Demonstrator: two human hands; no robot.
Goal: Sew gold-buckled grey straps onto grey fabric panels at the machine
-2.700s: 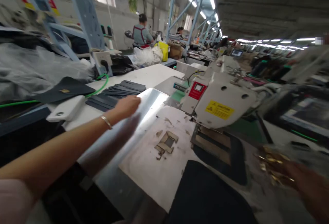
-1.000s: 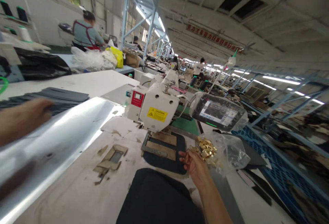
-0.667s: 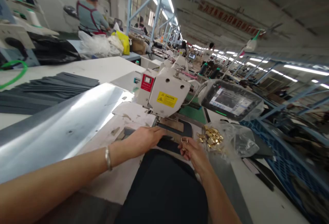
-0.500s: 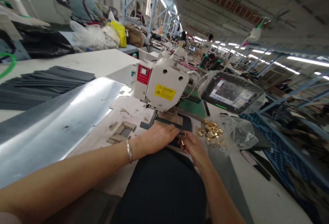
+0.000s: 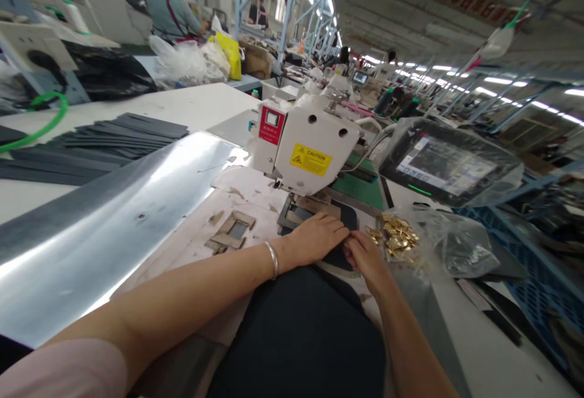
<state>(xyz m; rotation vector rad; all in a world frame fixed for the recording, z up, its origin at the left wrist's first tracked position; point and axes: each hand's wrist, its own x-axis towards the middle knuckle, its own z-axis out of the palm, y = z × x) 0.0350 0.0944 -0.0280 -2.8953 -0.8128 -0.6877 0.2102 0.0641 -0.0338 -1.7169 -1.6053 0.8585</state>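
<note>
My left hand (image 5: pixel 319 237) reaches across the dark panel under the sewing machine head, fingers together and bent down at the tips. Its thumb is hidden. My right hand (image 5: pixel 364 258) meets those fingertips with its own fingers pinched. What the two hands hold between them is covered by the fingers. A large dark panel (image 5: pixel 301 331) lies in front of me, running up under my wrists. Just behind my left hand, a metal clamp frame (image 5: pixel 286 214) sits beneath the white sewing machine (image 5: pixel 314 127).
Gold metal fittings (image 5: pixel 398 237) lie by a clear plastic bag (image 5: pixel 469 246) on the right. A control screen (image 5: pixel 447 160) stands above them. Left are a small rectangular frame (image 5: pixel 234 230), a shiny metal sheet (image 5: pixel 137 221) and stacked dark strips (image 5: pixel 128 136). A co-worker (image 5: pixel 168 5) is at the back left.
The view has shifted, so the scene sits further right. A dark strap and gold piece seen at my hands before are now hidden. My left hand has come closer against the right.
</note>
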